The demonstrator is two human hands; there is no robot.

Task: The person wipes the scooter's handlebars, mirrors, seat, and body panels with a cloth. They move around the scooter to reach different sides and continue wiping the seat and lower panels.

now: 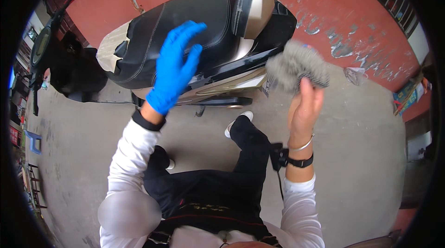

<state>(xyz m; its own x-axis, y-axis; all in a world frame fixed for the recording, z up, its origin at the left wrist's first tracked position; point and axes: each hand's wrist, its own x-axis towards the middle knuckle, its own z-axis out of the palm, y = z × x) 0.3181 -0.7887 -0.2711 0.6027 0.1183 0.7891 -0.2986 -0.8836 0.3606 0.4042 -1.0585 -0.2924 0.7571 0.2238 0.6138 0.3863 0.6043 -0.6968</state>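
My left hand (pixel 177 65), in a blue glove, is raised over the black scooter seat (pixel 146 43) with its fingers apart and nothing in it. Without a glove, my right hand (pixel 306 105) grips a grey fluffy cloth (pixel 297 67), blurred, to the right of the scooter's tail. The seat's front cover is torn, showing pale material (pixel 113 46). A padded backrest (pixel 252 4) rises behind the seat. Whether the left fingers touch the seat I cannot tell.
A red wall (pixel 326 15) with peeling paint runs behind the scooter. The handlebar (pixel 36 81) is at the left. A blue plastic stool (pixel 33 142) stands farther left on the concrete floor (pixel 201 143). A crumpled plastic bag (pixel 354 75) lies by the wall.
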